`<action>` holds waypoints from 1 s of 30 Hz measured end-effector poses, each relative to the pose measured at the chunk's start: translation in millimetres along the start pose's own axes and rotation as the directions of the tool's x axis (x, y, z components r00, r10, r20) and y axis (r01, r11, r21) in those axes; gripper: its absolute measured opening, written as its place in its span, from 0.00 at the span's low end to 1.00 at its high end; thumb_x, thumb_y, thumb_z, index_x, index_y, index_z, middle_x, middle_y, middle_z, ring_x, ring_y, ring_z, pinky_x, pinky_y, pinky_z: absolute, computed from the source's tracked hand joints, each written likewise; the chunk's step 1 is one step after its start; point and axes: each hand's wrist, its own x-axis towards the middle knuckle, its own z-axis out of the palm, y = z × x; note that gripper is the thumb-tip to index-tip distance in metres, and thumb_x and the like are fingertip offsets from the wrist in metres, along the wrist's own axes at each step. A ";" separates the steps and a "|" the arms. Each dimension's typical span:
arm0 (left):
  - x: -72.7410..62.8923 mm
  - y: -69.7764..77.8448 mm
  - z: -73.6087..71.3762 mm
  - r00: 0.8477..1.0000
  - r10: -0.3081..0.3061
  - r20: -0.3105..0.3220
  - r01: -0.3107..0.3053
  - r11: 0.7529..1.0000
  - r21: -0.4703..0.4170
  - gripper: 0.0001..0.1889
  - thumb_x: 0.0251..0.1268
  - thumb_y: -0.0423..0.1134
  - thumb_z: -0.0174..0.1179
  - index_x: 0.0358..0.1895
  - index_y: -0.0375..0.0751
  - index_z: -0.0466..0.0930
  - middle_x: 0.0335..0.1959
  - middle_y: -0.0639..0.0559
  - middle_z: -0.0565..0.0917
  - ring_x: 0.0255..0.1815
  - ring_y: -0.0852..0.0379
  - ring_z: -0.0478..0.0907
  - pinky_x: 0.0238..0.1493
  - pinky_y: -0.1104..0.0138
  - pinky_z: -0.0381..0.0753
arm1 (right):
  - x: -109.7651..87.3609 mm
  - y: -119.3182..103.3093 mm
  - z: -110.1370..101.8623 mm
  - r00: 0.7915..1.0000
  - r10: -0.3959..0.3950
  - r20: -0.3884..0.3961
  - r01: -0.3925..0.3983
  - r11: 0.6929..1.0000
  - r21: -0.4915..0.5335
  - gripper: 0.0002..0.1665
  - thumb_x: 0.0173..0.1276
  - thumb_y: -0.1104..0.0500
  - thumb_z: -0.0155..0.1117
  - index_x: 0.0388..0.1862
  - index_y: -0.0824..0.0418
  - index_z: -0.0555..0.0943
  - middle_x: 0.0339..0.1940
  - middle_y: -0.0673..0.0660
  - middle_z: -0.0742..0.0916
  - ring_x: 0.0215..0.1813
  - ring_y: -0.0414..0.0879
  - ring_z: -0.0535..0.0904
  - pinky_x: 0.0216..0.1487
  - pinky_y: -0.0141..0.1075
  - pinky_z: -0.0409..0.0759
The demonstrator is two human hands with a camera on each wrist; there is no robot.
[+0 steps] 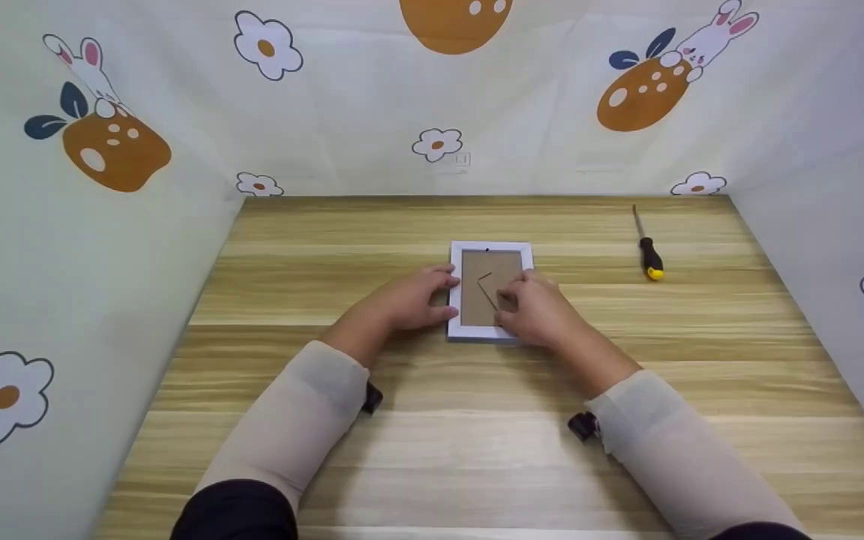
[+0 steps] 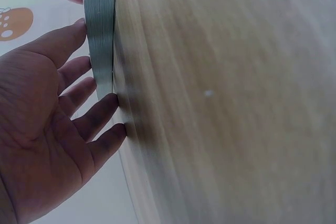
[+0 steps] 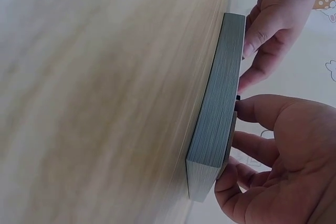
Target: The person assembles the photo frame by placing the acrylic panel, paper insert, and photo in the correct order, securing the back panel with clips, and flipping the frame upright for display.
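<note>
A white picture frame (image 1: 455, 300) lies flat on the wooden table, its brown backing board (image 1: 477, 310) facing up. On the board rests a thin bent metal rod (image 1: 487, 295), short leg towards the back. My left hand (image 1: 417, 300) has its fingertips at the left border, thumb and fingers apart, beside the frame's grey side (image 2: 100, 30) in the left wrist view. Over the lower right part of the board is my right hand (image 1: 533, 309), bent fingertips touching the frame and hiding the rod's lower end. In the right wrist view its thumb and forefinger stand apart.
A screwdriver (image 1: 650, 259) with a black and yellow handle lies at the back right, shaft pointing backwards. Patterned cloth walls (image 1: 349, 127) border the wooden table (image 1: 372, 232) at the back and both sides.
</note>
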 end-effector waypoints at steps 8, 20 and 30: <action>0.8 -0.9 1.2 1.000 -0.011 0.004 0.011 1.000 -0.001 0.34 0.78 0.58 0.62 0.82 0.52 0.69 0.89 0.55 0.60 0.90 0.51 0.56 0.89 0.52 0.57 | -1.4 1.8 -1.0 1.000 0.007 0.026 -0.007 1.000 0.021 0.30 0.69 0.52 0.73 0.66 0.65 0.85 0.63 0.64 0.84 0.65 0.62 0.81 0.72 0.55 0.80; 0.9 -1.0 0.9 1.000 -0.019 0.006 0.019 1.000 0.001 0.34 0.79 0.58 0.61 0.82 0.54 0.68 0.89 0.56 0.58 0.90 0.51 0.54 0.89 0.50 0.56 | -5.0 17.8 -25.7 0.993 0.099 0.058 -0.107 0.981 0.164 0.33 0.72 0.52 0.71 0.74 0.59 0.79 0.72 0.63 0.79 0.70 0.61 0.79 0.74 0.58 0.78; -1.2 -1.7 -0.5 1.000 0.014 0.007 -0.014 1.000 0.001 0.34 0.79 0.56 0.61 0.82 0.50 0.68 0.89 0.52 0.59 0.90 0.50 0.55 0.90 0.53 0.55 | -12.4 52.2 -44.9 0.992 0.124 0.014 -0.125 0.978 0.165 0.35 0.74 0.51 0.70 0.78 0.58 0.76 0.74 0.64 0.77 0.74 0.66 0.76 0.73 0.63 0.77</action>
